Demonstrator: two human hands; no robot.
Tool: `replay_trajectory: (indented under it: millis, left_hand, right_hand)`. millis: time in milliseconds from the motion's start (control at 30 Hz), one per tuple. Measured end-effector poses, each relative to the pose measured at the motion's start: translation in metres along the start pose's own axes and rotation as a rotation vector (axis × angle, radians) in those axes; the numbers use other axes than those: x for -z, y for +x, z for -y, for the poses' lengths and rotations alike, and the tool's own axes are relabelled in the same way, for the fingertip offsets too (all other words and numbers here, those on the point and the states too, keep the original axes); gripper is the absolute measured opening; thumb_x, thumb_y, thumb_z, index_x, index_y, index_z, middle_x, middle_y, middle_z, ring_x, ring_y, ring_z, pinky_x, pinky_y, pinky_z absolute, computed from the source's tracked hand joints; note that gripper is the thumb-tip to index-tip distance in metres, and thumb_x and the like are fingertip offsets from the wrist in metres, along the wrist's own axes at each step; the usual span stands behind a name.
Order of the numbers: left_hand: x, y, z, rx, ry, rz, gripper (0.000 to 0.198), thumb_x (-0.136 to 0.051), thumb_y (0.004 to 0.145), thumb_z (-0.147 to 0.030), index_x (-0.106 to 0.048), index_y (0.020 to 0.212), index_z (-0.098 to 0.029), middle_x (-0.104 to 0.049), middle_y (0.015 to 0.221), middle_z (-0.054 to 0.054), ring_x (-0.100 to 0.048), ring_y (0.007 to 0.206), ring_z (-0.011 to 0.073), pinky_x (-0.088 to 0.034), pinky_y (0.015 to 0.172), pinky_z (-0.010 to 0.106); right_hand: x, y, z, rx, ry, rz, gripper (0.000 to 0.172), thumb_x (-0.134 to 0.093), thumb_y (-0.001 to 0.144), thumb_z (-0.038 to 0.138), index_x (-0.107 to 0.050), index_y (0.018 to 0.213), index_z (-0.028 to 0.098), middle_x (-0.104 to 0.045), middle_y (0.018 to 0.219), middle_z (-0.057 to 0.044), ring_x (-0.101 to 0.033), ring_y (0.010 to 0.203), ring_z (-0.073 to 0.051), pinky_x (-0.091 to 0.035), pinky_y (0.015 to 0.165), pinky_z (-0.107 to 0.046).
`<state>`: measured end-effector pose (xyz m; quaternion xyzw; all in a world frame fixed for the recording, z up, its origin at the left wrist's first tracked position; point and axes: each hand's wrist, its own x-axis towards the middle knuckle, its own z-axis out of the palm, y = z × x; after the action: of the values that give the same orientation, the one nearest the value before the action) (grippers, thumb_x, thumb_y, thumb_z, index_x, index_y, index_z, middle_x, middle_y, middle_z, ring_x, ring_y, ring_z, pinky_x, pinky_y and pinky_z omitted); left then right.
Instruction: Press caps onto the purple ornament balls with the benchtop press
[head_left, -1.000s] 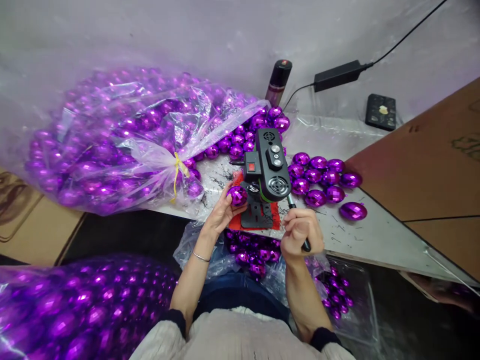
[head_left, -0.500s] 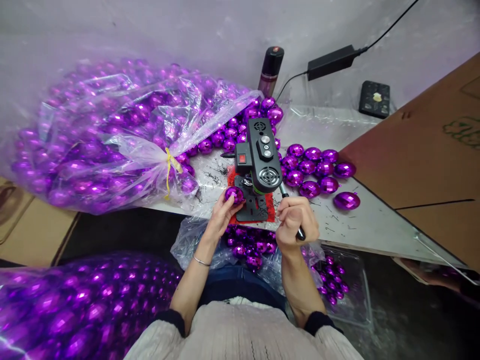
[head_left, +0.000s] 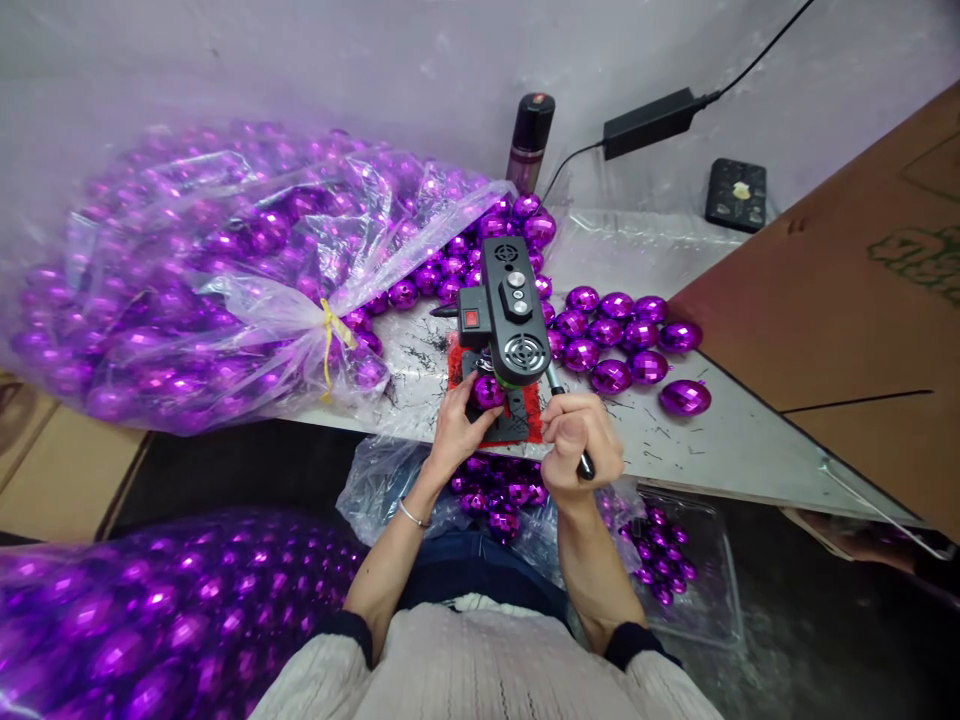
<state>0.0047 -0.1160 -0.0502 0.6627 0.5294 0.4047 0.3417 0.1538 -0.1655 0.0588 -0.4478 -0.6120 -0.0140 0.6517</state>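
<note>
Between the fingers and thumb of my left hand (head_left: 459, 425) is a shiny purple faceted ball ornament (head_left: 488, 391), partly under the head of a small black bench machine (head_left: 516, 315). The machine has a red switch and stands on a red mat (head_left: 534, 415). My right hand (head_left: 582, 440) is wrapped round the lever handle (head_left: 586, 466) at the machine's right side. Several loose purple ornaments (head_left: 610, 376) lie on the table to the right, and more sit in plastic below the table edge.
A tied clear bag of purple ornaments (head_left: 187, 290) fills the left of the table (head_left: 675, 450). Behind stand a spray can (head_left: 529, 145), a black power adapter (head_left: 649, 124) and a black box (head_left: 736, 194). A cardboard sheet (head_left: 840, 310) leans at right. A clear bin (head_left: 724, 570) is below.
My left hand has moved the ornament inward, from the left side of the machine to under its head. My right hand keeps its grip on the lever. The whole view has shifted slightly.
</note>
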Motion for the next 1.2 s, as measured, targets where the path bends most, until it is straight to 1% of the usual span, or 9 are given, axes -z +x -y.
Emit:
replay_trajectory:
  millis: [67,167,367,533,700,833,967,1133,1200]
  left_hand:
    - [0.000,0.003,-0.002,-0.053,0.050,0.016,0.063,-0.085,0.086,-0.046,-0.065,0.140,-0.022,-0.072,0.136,0.014,-0.067,0.130,0.0335,-0.052,0.114,0.052]
    - [0.002,0.004,-0.003,-0.094,0.086,0.032,0.061,-0.087,0.084,-0.045,-0.066,0.137,-0.022,-0.071,0.134,0.014,-0.067,0.128,0.0329,-0.053,0.113,0.051]
    - [0.007,0.005,0.000,-0.116,0.096,0.053,0.062,-0.087,0.085,-0.043,-0.065,0.140,-0.024,-0.067,0.136,0.012,-0.064,0.131,0.0321,-0.053,0.113,0.049]
    - [0.003,0.010,0.001,-0.141,0.135,0.111,0.061,-0.088,0.084,-0.041,-0.068,0.138,-0.024,-0.066,0.135,0.012,-0.063,0.128,0.0327,-0.052,0.113,0.051]
    - [-0.004,0.008,0.007,-0.119,0.069,0.074,0.064,-0.088,0.083,-0.049,-0.067,0.138,-0.025,-0.067,0.138,0.012,-0.062,0.132,0.0320,-0.049,0.115,0.049]
    - [-0.011,0.005,0.010,-0.174,0.046,0.021,0.057,-0.084,0.088,-0.051,-0.069,0.136,-0.023,-0.074,0.132,0.011,-0.066,0.127,0.0308,-0.048,0.113,0.048]
    - [-0.018,0.003,0.009,-0.182,0.102,-0.007,0.060,-0.087,0.085,-0.049,-0.068,0.136,-0.023,-0.077,0.126,0.010,-0.068,0.123,0.0297,-0.045,0.116,0.048]
    - [-0.017,0.002,0.010,-0.159,0.121,0.000,0.058,-0.088,0.084,-0.049,-0.070,0.132,-0.024,-0.078,0.121,0.008,-0.068,0.119,0.0286,-0.046,0.115,0.047]
    - [-0.016,0.002,0.010,-0.151,0.118,0.012,0.056,-0.088,0.085,-0.048,-0.070,0.131,-0.024,-0.078,0.121,0.008,-0.069,0.118,0.0284,-0.046,0.115,0.047]
  right_hand:
    - [0.001,-0.001,0.000,-0.004,0.001,0.005,0.031,-0.051,0.102,0.019,-0.056,0.071,0.023,-0.064,0.071,0.000,-0.060,0.065,-0.015,-0.044,0.058,-0.031]
    - [0.001,-0.001,0.000,-0.003,-0.001,0.011,0.030,-0.052,0.101,0.019,-0.056,0.071,0.023,-0.063,0.071,0.000,-0.061,0.066,-0.015,-0.044,0.058,-0.031]
    - [0.000,-0.003,-0.001,0.006,-0.007,-0.001,0.031,-0.050,0.103,0.020,-0.056,0.073,0.023,-0.065,0.073,0.000,-0.060,0.065,-0.013,-0.044,0.058,-0.030]
    - [0.000,-0.003,-0.001,0.014,-0.011,0.001,0.031,-0.049,0.104,0.021,-0.056,0.074,0.023,-0.064,0.073,0.000,-0.060,0.065,-0.013,-0.044,0.057,-0.030]
    - [0.002,-0.004,-0.001,0.016,-0.030,0.027,0.031,-0.048,0.104,0.020,-0.055,0.074,0.023,-0.063,0.072,0.001,-0.060,0.065,-0.013,-0.046,0.058,-0.030]
    - [0.001,-0.008,-0.004,0.020,0.008,0.015,0.030,-0.049,0.104,0.020,-0.056,0.075,0.023,-0.064,0.075,0.001,-0.060,0.066,-0.012,-0.046,0.056,-0.028]
    - [0.001,-0.013,-0.007,0.020,0.019,0.014,0.030,-0.049,0.105,0.022,-0.057,0.076,0.023,-0.064,0.076,0.000,-0.060,0.066,-0.013,-0.046,0.055,-0.029]
    - [0.001,-0.019,-0.012,0.037,-0.008,0.000,0.031,-0.047,0.106,0.024,-0.057,0.076,0.023,-0.065,0.076,0.000,-0.060,0.066,-0.014,-0.046,0.058,-0.031]
    - [-0.001,-0.023,-0.016,0.054,-0.013,-0.007,0.032,-0.046,0.107,0.026,-0.057,0.076,0.024,-0.065,0.075,0.001,-0.060,0.065,-0.014,-0.048,0.061,-0.032]
